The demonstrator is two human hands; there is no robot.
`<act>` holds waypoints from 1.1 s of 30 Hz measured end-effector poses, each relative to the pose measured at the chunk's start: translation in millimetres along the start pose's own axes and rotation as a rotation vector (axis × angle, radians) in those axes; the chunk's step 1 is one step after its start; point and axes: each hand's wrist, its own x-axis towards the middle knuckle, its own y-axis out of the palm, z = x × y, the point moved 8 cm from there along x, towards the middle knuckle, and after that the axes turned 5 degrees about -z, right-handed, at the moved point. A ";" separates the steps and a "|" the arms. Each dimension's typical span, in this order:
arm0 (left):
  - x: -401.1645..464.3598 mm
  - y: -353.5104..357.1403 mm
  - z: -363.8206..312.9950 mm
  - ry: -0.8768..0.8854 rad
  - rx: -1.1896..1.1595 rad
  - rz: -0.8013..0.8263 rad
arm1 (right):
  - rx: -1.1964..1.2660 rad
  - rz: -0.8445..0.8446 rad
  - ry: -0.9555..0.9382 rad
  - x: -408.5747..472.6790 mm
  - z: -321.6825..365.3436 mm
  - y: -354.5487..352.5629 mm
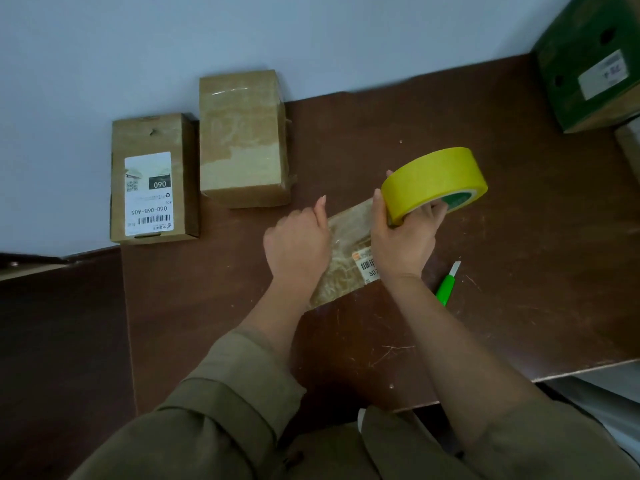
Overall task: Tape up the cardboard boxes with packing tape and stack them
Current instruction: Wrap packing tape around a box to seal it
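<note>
At frame centre, the left hand (pixel 298 244) presses the small box (pixel 346 258) against the tabletop (pixel 485 306), steadying it; the right hand (pixel 401 240) has its grip curled round the yellow tape roll (pixel 433 181), positioned for drawing tape across the box.

Dim, soft flat light, edges bowed (wide lens), slightly blurry

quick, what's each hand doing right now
Left hand: fingers curled, resting on the box; whether it pinches anything cannot be told.
Right hand: holding the tape roll.
</note>
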 end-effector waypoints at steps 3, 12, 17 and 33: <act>-0.4 -5.1 0.8 0.021 0.008 -0.029 | -0.007 -0.014 0.006 -1.7 -3.0 -0.2; 17.1 6.9 -11.6 -0.136 0.002 0.113 | -0.021 -0.052 -0.039 -0.4 -3.2 -0.9; 12.5 -0.1 -24.6 0.067 -0.015 -0.037 | -0.010 -0.064 -0.056 -1.5 -0.9 -0.5; -9.1 -10.5 44.5 -0.453 -0.710 -0.017 | -0.008 -0.024 -0.023 -0.8 -3.0 -1.1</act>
